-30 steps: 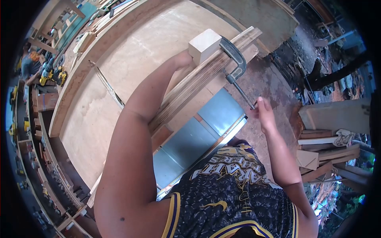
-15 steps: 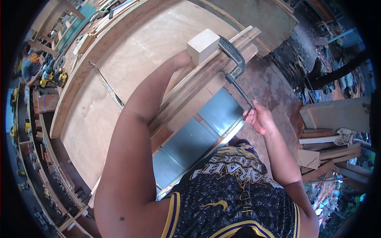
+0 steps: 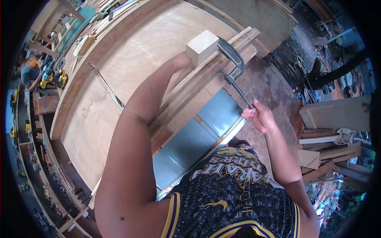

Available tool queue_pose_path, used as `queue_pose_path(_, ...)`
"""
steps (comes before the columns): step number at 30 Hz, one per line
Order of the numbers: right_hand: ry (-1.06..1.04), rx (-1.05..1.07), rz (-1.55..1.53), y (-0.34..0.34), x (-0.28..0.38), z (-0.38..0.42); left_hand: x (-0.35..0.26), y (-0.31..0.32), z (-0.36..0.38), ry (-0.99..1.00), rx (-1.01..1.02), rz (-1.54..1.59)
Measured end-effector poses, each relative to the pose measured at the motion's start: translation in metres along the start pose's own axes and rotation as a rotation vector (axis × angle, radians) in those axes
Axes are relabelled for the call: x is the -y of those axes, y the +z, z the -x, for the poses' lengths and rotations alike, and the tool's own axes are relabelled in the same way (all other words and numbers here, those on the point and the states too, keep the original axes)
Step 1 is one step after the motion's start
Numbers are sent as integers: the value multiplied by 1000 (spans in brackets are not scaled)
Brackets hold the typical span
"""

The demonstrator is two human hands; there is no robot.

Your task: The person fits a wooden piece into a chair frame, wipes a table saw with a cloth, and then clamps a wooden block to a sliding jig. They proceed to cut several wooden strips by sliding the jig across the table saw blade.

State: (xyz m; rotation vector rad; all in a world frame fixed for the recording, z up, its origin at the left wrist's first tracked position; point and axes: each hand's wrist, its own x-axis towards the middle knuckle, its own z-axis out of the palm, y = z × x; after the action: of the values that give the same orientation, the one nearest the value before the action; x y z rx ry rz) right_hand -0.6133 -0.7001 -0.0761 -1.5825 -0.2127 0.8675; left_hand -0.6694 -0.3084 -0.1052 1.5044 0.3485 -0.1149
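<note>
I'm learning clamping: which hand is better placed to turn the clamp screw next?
Probably the right hand: it holds the C-clamp screw by its end, while the left hand is beside the wooden block.

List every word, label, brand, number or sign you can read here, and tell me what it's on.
"ARAH", apparently part of a word: black patterned sleeveless jersey with yellow trim.
"THER'S", apparently part of a word: same jersey.
Too blurred to read: thin gold lettering on the jersey; raised marking on the dark grey metal C-shaped clamp.
Too small to read: any labels on the yellow-and-black power tools.
</note>
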Motion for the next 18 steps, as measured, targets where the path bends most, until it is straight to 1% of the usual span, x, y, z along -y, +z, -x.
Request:
queue_pose_path(2,310,30,-182,-7,13,-4,0,-1,-3,-10,1,23)
queue_pose_path(3,465,48,-272,-6,17,-5,5,-3,-7,26,-6,3)
queue_pose_path(4,466,50,-270,-1,15,0,11,-5,-10,59,-12,-16)
queue_pose_path(5,-105,-43,219,7,12,8,8,-4,-8,59,-13,-15)
queue_pose_path(6,-552,-454,830,15,9,16,4,-2,-5,64,-18,-33)
queue_pose_path(7,-796,-404,1046,14,14,21,2,0,-2,67,-22,-50)
queue_pose_path(8,-859,-205,1183,13,23,25,8,-3,-3,65,-24,-48)
queue_pose_path(9,-847,-115,1251,14,26,26,14,-8,-9,55,-9,-33)
queue_pose_path(10,-803,-94,1257,12,24,24,20,-11,-15,46,9,-20)
queue_pose_path(12,-652,-79,1142,5,11,13,23,-8,-17,64,-13,-27)
queue_pose_path(14,-363,7,674,4,-3,4,17,-8,-13,84,-46,-34)
queue_pose_path(15,-210,104,473,2,-9,1,11,-6,-8,43,-33,-40)
queue_pose_path(16,-70,163,80,2,-16,1,6,-3,-6,4,-19,-44)
queue_pose_path(17,35,203,-174,2,-15,5,9,-5,-9,6,-18,-43)
queue_pose_path(18,104,213,-285,2,-14,6,13,-8,-13,5,-2,-41)
